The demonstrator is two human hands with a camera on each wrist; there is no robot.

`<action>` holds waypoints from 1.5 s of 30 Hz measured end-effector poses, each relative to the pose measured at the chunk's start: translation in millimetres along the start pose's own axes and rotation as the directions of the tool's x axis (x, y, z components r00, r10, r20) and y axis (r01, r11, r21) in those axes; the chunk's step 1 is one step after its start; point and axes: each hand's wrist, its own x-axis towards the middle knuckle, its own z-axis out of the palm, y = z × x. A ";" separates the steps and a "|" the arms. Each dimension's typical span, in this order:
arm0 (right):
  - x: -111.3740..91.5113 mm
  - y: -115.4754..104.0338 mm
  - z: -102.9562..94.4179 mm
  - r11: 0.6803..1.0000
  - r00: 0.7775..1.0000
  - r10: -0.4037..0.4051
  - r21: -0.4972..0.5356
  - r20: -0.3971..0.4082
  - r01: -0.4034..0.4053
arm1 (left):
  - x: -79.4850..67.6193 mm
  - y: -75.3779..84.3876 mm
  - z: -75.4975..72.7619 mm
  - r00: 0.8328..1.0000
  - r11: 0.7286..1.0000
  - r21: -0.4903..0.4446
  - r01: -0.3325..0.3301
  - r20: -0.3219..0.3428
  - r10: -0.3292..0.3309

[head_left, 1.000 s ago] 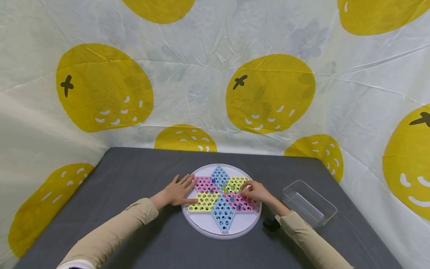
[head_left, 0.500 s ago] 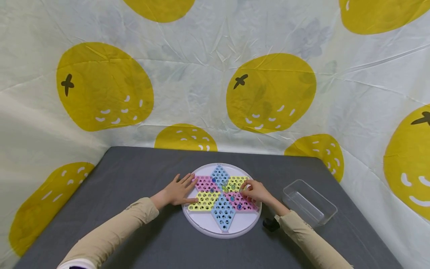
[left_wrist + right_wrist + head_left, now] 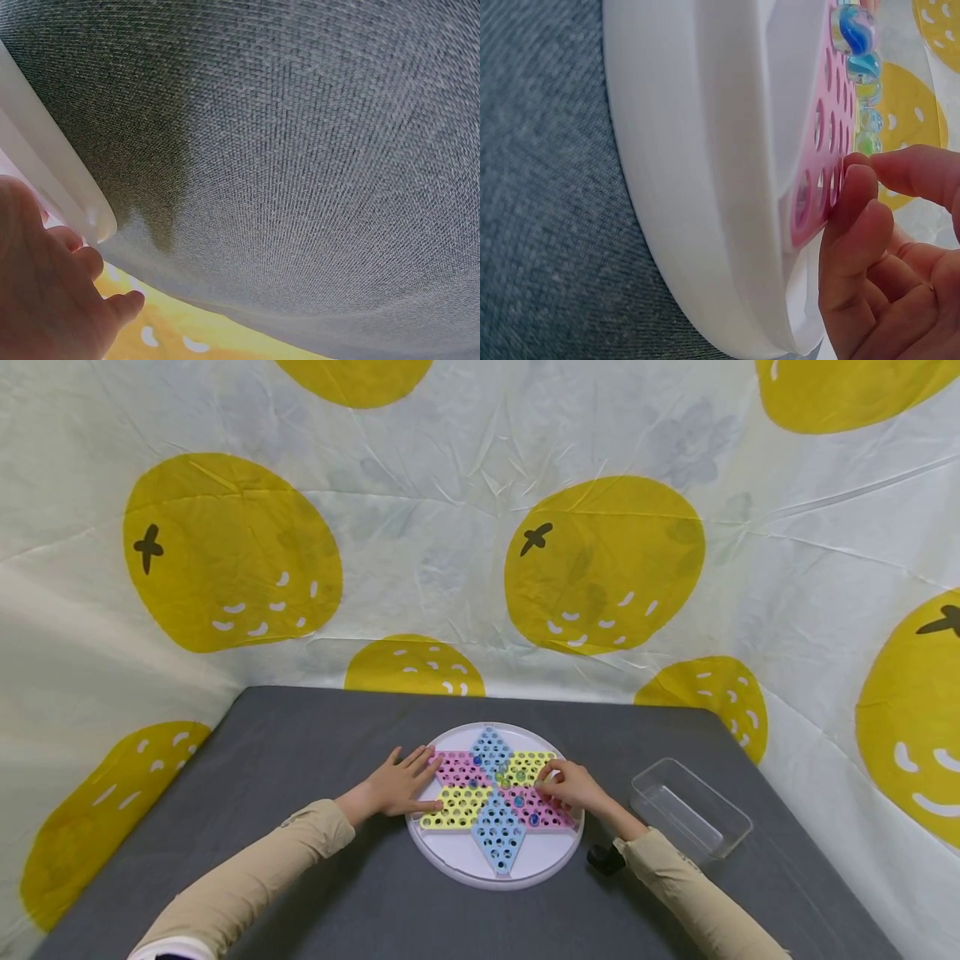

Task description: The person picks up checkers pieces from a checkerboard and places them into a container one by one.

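A round white Chinese checkers board (image 3: 491, 864) with a pink, yellow and blue star of holes lies on the table. My left hand (image 3: 401, 787) rests spread at its left rim, fingers straight. On the star's right side, my right hand (image 3: 572, 787) pinches a small pale marble between thumb and fingertips, mostly hidden by them. In the right wrist view, the fingers (image 3: 851, 232) curl close over the pink holes. A blue marble (image 3: 533, 820) and a teal marble (image 3: 519, 802) sit in the pink section. A green marble (image 3: 521, 775) sits in the yellow section beyond.
A clear rectangular plastic box (image 3: 692, 810) stands right of the board, beside the right forearm. A small black object (image 3: 605, 860) shows at the right wrist. Grey cloth (image 3: 337, 727) covers the table, and a lemon-print curtain (image 3: 420, 552) hangs behind.
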 end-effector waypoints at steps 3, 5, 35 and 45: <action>-0.7 -1.5 -0.6 1.000 1.000 0.012 -0.002 -0.002 -0.012 | 0.0 -0.4 0.2 1.000 1.000 -0.006 0.000 -0.003 0.000; -1.1 -2.4 -0.8 1.000 1.000 0.023 0.003 -0.003 -0.023 | 0.3 -0.8 0.6 1.000 1.000 -0.010 0.001 -0.004 -0.001; -16.0 -2.9 -10.4 0.999 1.000 -0.015 0.043 0.009 0.015 | 1.9 -0.5 0.5 1.000 1.000 0.000 0.007 0.011 -0.007; -29.2 -4.8 -21.2 0.998 0.998 -0.036 0.046 -0.055 0.038 | 1.3 -1.3 -0.9 1.000 1.000 -0.002 -0.007 0.001 0.007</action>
